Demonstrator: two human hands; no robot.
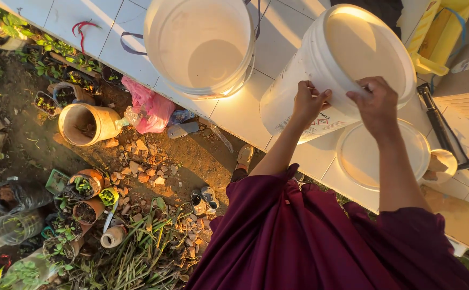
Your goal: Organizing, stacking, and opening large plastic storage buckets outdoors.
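White plastic bucket [320, 70] sits tilted on the tiled bench [245, 115], both hands closed on its near rim: left hand [307, 102], right hand [377, 102]. Just beside it stand a second white bucket [199, 45] and a round lid [382, 156]; a yellow container [438, 32] lies behind.

A home garden or backyard work spot: bare soil littered with broken brick [138, 161], small potted plants [81, 185], cut stems [143, 252], and white plastic buckets [202, 45] on a sunlit white-tiled ledge [73, 16].
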